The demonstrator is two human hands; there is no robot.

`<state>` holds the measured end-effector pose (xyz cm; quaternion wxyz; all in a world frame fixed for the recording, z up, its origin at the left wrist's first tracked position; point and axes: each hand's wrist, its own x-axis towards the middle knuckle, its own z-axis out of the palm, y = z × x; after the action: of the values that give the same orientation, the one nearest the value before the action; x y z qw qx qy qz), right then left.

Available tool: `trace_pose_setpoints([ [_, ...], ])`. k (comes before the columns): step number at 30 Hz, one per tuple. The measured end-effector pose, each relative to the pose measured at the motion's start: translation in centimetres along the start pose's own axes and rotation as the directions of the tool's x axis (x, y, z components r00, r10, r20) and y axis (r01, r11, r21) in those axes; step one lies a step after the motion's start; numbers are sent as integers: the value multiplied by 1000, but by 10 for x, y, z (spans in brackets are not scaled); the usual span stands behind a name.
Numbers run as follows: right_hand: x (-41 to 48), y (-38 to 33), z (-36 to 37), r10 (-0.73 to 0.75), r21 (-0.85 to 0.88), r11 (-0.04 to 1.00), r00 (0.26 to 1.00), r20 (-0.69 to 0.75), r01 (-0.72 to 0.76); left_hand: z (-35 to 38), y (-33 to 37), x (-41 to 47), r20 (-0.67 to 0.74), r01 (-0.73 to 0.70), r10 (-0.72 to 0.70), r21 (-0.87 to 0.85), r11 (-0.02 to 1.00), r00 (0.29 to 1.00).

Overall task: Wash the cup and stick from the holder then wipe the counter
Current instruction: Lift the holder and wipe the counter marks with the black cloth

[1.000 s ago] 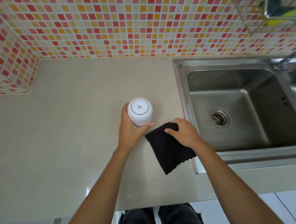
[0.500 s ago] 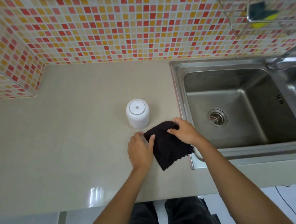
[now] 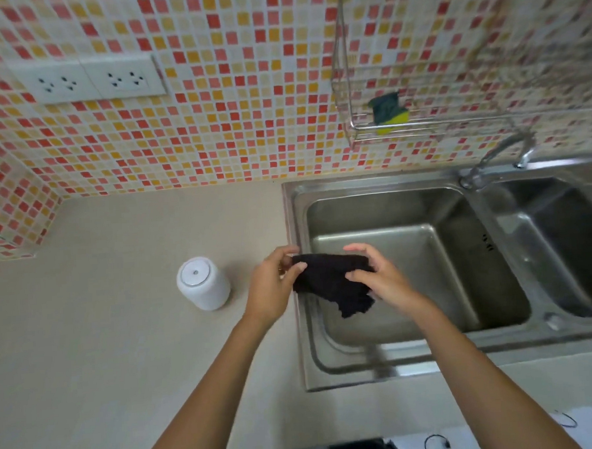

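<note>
A black cloth (image 3: 332, 284) hangs in the air over the left rim of the sink (image 3: 301, 327), lifted off the beige counter (image 3: 106, 354). My left hand (image 3: 274, 287) pinches its left corner and my right hand (image 3: 379, 278) grips its right side. A white cup (image 3: 203, 283) stands upside down on the counter, a little left of my left hand and not touched. No stick is visible.
A double steel sink fills the right side, with a tap (image 3: 500, 155) at its back. Above it a wire rack (image 3: 419, 121) on the tiled wall holds a green-yellow sponge (image 3: 388, 113). Wall sockets (image 3: 88, 80) sit at the upper left.
My left hand let go of the cup and took the cloth. Both hands raised the cloth off the counter and carried it right, over the sink's edge. The view tilted up.
</note>
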<state>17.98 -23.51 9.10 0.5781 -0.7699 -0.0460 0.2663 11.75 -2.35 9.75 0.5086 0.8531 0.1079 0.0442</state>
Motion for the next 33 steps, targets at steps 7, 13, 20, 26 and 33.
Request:
trace_pose_setpoints([
  [7,-3,-38,-131,-171,-107,982,971,-168,155,59,102,41,7,-157,157,66,985,988],
  [13,-12,-113,-224,-353,-159,932,912,-210,325,82,199,80,-82,-323,323,18,946,943],
  [20,33,-187,-300,-400,-32,913,880,-256,406,96,283,168,-124,-370,377,77,926,918],
  [26,98,-201,-329,-208,-40,978,963,-169,204,115,283,237,-133,-203,208,55,978,969],
  [33,143,-189,-321,-233,-388,909,959,-161,156,132,265,260,-48,-98,126,381,919,991],
])
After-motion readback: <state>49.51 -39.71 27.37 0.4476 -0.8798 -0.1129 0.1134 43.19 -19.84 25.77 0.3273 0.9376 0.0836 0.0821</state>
